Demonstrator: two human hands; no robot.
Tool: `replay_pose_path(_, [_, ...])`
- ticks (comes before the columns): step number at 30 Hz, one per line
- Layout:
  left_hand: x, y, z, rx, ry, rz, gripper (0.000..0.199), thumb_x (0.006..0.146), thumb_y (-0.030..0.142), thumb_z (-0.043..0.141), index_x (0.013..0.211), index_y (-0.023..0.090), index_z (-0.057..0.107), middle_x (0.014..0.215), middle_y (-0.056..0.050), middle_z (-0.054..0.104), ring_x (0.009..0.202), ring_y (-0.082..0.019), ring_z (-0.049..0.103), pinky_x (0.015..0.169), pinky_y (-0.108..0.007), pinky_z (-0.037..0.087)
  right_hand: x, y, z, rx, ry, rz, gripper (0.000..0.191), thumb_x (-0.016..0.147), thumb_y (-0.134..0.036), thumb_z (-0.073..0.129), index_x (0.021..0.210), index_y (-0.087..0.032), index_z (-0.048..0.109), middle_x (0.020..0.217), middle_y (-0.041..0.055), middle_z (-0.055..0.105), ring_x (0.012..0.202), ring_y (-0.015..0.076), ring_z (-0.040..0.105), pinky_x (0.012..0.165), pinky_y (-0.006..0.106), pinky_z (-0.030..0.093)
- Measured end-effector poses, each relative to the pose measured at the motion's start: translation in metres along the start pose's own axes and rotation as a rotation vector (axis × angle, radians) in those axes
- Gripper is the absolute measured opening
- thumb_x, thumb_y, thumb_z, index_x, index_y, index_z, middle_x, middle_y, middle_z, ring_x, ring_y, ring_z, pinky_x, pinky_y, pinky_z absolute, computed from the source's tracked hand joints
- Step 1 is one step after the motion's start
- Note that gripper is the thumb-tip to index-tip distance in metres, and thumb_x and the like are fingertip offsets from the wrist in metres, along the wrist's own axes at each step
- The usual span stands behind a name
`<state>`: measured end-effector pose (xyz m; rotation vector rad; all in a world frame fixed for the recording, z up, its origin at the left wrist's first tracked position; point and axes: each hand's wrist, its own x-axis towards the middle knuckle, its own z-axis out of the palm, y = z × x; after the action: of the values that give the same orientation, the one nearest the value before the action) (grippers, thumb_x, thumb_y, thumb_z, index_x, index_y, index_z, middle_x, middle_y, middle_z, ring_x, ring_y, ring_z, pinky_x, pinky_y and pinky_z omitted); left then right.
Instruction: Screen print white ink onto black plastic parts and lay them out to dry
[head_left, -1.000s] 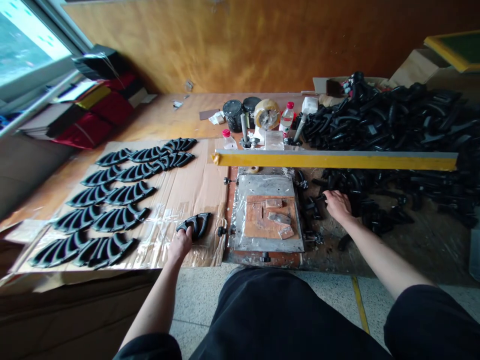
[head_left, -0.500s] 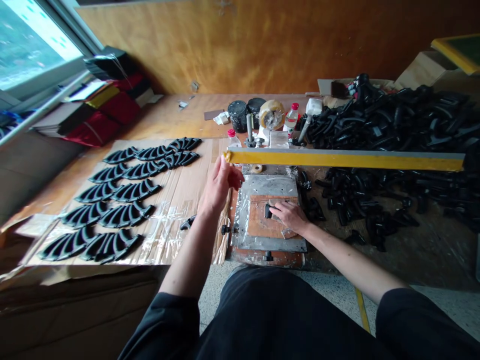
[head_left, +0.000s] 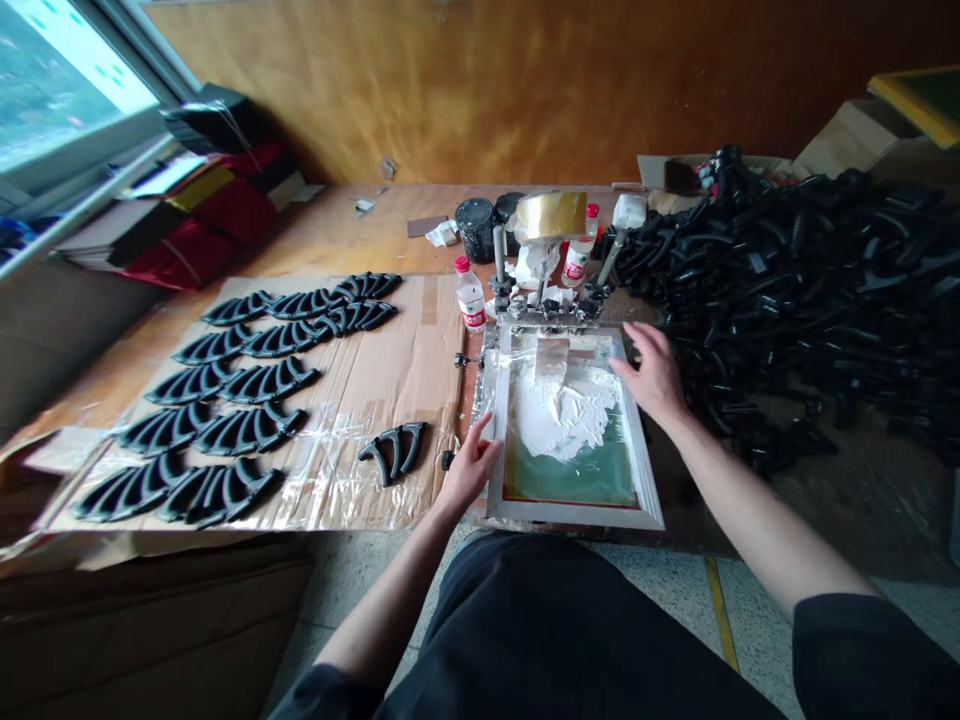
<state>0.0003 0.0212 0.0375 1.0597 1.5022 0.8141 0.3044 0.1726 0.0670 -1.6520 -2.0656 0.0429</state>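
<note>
Screen frame lies flat on desk, in front of wearer. White paste spread over upper half of its green mesh, a flat scraper at paste's far edge. Hands well apart, fingers loosely spread, grasping nothing: left hand at the frame's left rail, right hand beside the right; whether the right touches, cannot tell.

Behind: red-capped bottle near far left corner, second bottle farther back; contents unclear. Two dark pots, insides hidden.

Left: cardboard sheet with rows of black ribbed parts; one single part nearer left hand. Right: heap of black pieces.

Room: wooden panel behind, window upper left, speckled floor with yellow line.
</note>
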Motion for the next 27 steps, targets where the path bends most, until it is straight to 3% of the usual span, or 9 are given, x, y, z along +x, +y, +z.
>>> replay_pose_path(3, [0.012, -0.017, 0.006, 0.112, 0.037, -0.023, 0.062, 0.087, 0.044, 0.053, 0.144, 0.025, 0.040, 0.069, 0.004, 0.053, 0.056, -0.010, 0.044, 0.055, -0.022, 0.036, 0.019, -0.051, 0.017, 0.059, -0.061, -0.215, 0.061, 0.075, -0.030, 0.074, 0.131, -0.018, 0.051, 0.132, 0.0138, 0.050, 0.114, 0.0301, 0.051, 0.093, 0.045, 0.047])
replay_pose_path(6, [0.017, -0.020, 0.005, 0.163, 0.046, -0.043, 0.059, 0.085, 0.044, 0.055, 0.140, 0.025, 0.045, 0.069, 0.003, 0.055, 0.059, -0.011, 0.049, 0.057, -0.022, 0.038, 0.010, -0.084, 0.032, 0.012, -0.296, -0.300, 0.024, 0.078, -0.022, 0.069, 0.102, -0.018, 0.064, 0.098, 0.0088, 0.065, 0.093, 0.0257, 0.059, 0.079, 0.038, 0.049])
replay_pose_path(8, [0.017, -0.019, 0.003, 0.175, 0.048, -0.053, 0.057, 0.085, 0.043, 0.056, 0.138, 0.025, 0.048, 0.070, 0.003, 0.057, 0.061, -0.012, 0.051, 0.059, -0.022, 0.040, -0.012, -0.089, 0.035, -0.014, -0.384, -0.372, 0.011, 0.082, -0.014, 0.060, 0.092, -0.018, 0.065, 0.086, 0.0068, 0.066, 0.082, 0.0224, 0.060, 0.071, 0.033, 0.047])
replay_pose_path(11, [0.016, -0.018, 0.003, 0.180, 0.053, -0.052, 0.056, 0.084, 0.043, 0.056, 0.137, 0.025, 0.050, 0.071, 0.002, 0.058, 0.063, -0.013, 0.053, 0.060, -0.023, 0.041, -0.048, -0.079, 0.025, 0.046, -0.419, -0.612, 0.024, 0.081, -0.003, 0.051, 0.092, -0.018, 0.067, 0.088, 0.0061, 0.067, 0.082, 0.0199, 0.059, 0.068, 0.029, 0.044])
replay_pose_path(14, [0.015, -0.017, 0.004, 0.176, 0.061, -0.055, 0.056, 0.084, 0.043, 0.057, 0.136, 0.024, 0.050, 0.071, 0.002, 0.059, 0.062, -0.013, 0.052, 0.059, -0.023, 0.040, -0.061, -0.069, 0.009, 0.151, -0.490, -0.760, 0.030, 0.074, 0.000, 0.053, 0.091, -0.020, 0.067, 0.087, 0.0035, 0.068, 0.082, 0.0181, 0.059, 0.069, 0.028, 0.043])
replay_pose_path(17, [0.014, -0.016, 0.004, 0.170, 0.070, -0.053, 0.056, 0.084, 0.043, 0.057, 0.136, 0.024, 0.050, 0.070, 0.002, 0.058, 0.059, -0.012, 0.050, 0.058, -0.023, 0.040, -0.050, -0.069, 0.004, 0.171, -0.544, -0.690, 0.024, 0.073, -0.004, 0.057, 0.083, -0.023, 0.067, 0.078, -0.0007, 0.066, 0.074, 0.0163, 0.059, 0.063, 0.026, 0.040])
replay_pose_path(22, [0.014, -0.019, 0.004, 0.153, 0.069, -0.034, 0.057, 0.084, 0.044, 0.057, 0.136, 0.024, 0.050, 0.070, 0.002, 0.057, 0.059, -0.012, 0.050, 0.057, -0.022, 0.039, -0.055, -0.075, 0.015, 0.126, -0.328, -0.626, 0.029, 0.076, 0.000, 0.053, 0.092, -0.018, 0.068, 0.093, 0.0056, 0.069, 0.087, 0.0200, 0.060, 0.071, 0.029, 0.044])
replay_pose_path(25, [0.015, -0.021, 0.004, 0.131, 0.072, -0.037, 0.057, 0.085, 0.045, 0.056, 0.137, 0.023, 0.049, 0.071, 0.002, 0.056, 0.059, -0.011, 0.049, 0.055, -0.022, 0.037, -0.068, -0.072, 0.016, 0.166, -0.369, -0.684, 0.027, 0.077, -0.002, 0.056, 0.094, -0.018, 0.069, 0.092, 0.0055, 0.069, 0.083, 0.0191, 0.061, 0.070, 0.029, 0.046])
replay_pose_path(27, [0.015, -0.019, 0.003, 0.122, 0.061, -0.040, 0.057, 0.086, 0.046, 0.055, 0.138, 0.023, 0.048, 0.069, 0.003, 0.054, 0.058, -0.010, 0.047, 0.054, -0.021, 0.035, -0.061, -0.073, 0.014, 0.196, -0.397, -0.601, 0.019, 0.080, -0.010, 0.063, 0.094, -0.021, 0.069, 0.086, 0.0025, 0.069, 0.076, 0.0174, 0.062, 0.066, 0.028, 0.047])
